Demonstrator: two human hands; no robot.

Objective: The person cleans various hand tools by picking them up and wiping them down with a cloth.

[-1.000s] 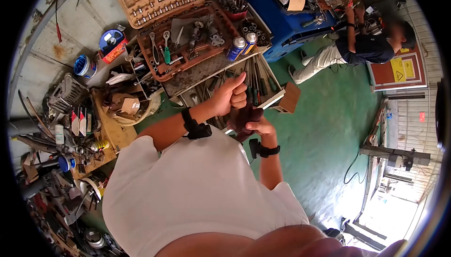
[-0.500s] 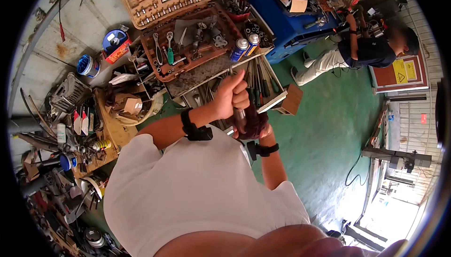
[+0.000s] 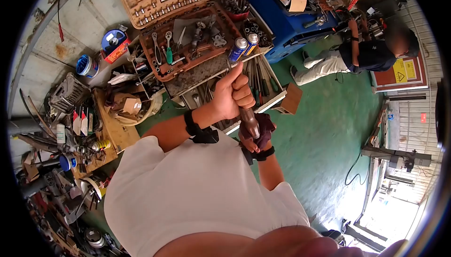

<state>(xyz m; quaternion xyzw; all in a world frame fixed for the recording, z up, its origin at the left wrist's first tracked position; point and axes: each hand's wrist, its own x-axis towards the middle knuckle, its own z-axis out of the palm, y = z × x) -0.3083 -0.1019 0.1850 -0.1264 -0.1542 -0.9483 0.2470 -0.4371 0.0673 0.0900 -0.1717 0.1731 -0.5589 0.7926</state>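
1. Tool case [image 3: 202,56]: open, top of frame, left of centre.
2. Drawer [image 3: 275,99]: pulled out, upper middle, holds long tools [image 3: 257,75].
3. Left hand [image 3: 235,92]: mid-frame, fingers wrapped round brown handle [image 3: 250,121], thumb up-frame.
4. Right hand [image 3: 248,143]: just below, fingers partly hidden, gripping dark red cloth [image 3: 266,128].
5. Cloth: bunched against handle.
6. Handle: centre, slanting down-right.

Bright glare lower right, shiny floor [image 3: 324,135], fisheye bending, black corners
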